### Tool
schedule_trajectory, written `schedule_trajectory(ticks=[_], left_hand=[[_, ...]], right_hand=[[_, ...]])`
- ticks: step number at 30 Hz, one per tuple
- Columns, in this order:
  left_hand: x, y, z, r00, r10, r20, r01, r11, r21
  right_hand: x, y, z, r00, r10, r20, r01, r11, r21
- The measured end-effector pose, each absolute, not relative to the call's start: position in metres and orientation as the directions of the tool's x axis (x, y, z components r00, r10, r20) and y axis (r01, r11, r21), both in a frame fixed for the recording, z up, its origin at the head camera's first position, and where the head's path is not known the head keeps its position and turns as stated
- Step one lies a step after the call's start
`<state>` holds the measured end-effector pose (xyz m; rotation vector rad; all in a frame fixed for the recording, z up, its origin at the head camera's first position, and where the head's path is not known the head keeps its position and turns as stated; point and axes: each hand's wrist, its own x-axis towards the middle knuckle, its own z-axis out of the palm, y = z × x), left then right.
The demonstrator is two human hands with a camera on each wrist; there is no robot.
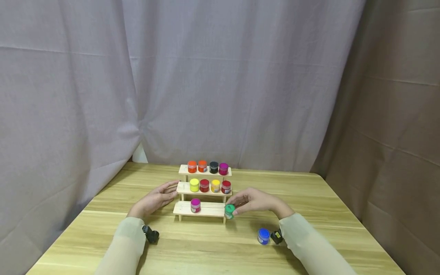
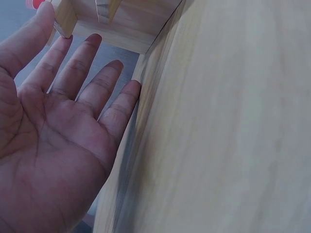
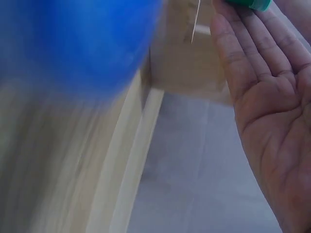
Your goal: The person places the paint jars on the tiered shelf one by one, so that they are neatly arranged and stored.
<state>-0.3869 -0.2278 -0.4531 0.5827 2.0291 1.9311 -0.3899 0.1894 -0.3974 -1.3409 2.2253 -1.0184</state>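
Note:
A three-tier wooden stand [image 1: 213, 209] holds small paint jars with coloured lids. My right hand [image 1: 256, 200] pinches a green paint jar [image 1: 229, 211] between thumb and fingers at the right end of the lowest shelf. In the right wrist view only the bottom edge of the green jar [image 3: 260, 4] shows, by the fingertips. My left hand [image 1: 159, 198] has its fingers extended, fingertips right at the left end of the middle shelf; the left wrist view shows the palm [image 2: 63, 141] holding nothing. One magenta jar [image 1: 195, 206] stands on the lowest shelf.
A blue jar [image 1: 263, 236] stands on the wooden table [image 1: 199, 252] beside the right wrist. On the middle shelf are a yellow jar [image 1: 194, 185], red jars and an orange-yellow one. Orange, black [image 1: 214, 167] and magenta jars fill the top shelf. Grey curtains [image 1: 233, 95] hang behind.

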Motion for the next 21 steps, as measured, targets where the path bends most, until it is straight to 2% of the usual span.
schedule_trajectory(ticks=[17, 21], left_hand=[[-0.389, -0.229, -0.456, -0.877, 0.475, 0.075, 0.099, 0.024, 0.995], [-0.390, -0.229, -0.456, -0.880, 0.470, 0.071, 0.098, 0.033, 0.995]], right_hand=[[-0.394, 0.136, -0.396, -0.415, -0.908, 0.052, -0.691, 0.278, -0.667], [-0.395, 0.130, -0.398, -0.424, -0.903, 0.072, -0.704, 0.278, -0.653]])
